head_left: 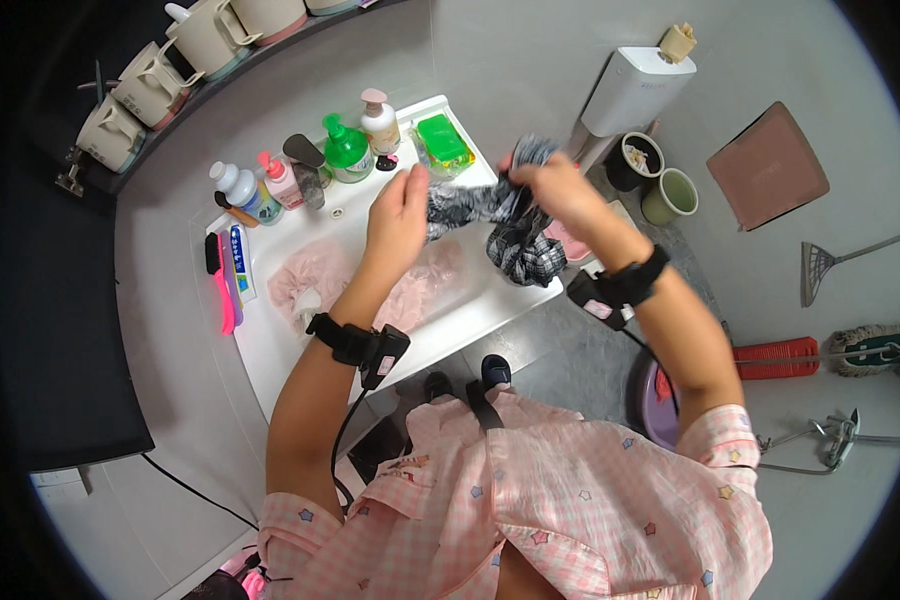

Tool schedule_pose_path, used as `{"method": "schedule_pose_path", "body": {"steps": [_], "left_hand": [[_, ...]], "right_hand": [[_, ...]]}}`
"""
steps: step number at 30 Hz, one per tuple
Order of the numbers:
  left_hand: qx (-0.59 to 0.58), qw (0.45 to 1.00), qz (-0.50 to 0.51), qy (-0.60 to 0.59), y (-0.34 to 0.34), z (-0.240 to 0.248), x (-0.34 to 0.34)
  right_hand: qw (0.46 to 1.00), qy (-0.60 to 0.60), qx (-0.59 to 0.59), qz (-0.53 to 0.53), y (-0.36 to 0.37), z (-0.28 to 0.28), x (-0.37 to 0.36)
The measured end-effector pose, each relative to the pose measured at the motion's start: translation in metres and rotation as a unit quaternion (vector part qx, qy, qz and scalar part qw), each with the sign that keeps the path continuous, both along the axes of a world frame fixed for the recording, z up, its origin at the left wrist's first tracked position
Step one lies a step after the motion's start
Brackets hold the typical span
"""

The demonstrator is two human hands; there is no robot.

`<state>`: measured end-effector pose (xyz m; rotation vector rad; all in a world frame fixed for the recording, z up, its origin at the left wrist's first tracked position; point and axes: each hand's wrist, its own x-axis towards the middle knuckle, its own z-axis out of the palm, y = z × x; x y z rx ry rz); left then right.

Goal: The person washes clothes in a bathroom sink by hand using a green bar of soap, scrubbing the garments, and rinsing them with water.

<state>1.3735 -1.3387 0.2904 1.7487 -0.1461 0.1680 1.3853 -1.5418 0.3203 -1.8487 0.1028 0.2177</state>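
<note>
Between my hands a black, grey and white plaid cloth is stretched above the washbasin, bunched and twisted. My left hand is closed on its left end, with the thumb up. Closed round a bunched part at the other side is my right hand, slightly blurred. Part of the cloth hangs below my right hand, over the basin's right end. Beneath my left forearm, pale pink fabric lies in water in the basin. My left forearm hides some of that fabric.
Along the basin's back rim stand a green pump bottle, a white pump bottle, a pink pump bottle and a green soap packet. A pink brush lies at left. Bins and a purple tub stand at right.
</note>
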Motion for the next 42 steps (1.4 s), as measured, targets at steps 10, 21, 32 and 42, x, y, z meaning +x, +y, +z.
{"method": "schedule_pose_path", "body": {"steps": [10,21,32,42], "left_hand": [[0.129,0.979,0.152,-0.031,0.047,-0.083,-0.02],[0.345,0.932,0.113,-0.015,0.04,-0.101,-0.041],[0.336,0.926,0.151,0.08,0.07,-0.109,-0.004],[0.42,0.903,0.025,0.08,0.126,-0.116,-0.021]], "right_hand": [[0.752,0.262,0.524,-0.302,0.107,-0.124,-0.095],[0.673,0.339,0.656,0.048,0.158,-0.156,-0.04],[0.696,0.34,0.631,-0.037,0.171,-0.148,-0.015],[0.662,0.337,0.631,-0.223,0.166,-0.152,-0.006]]}}
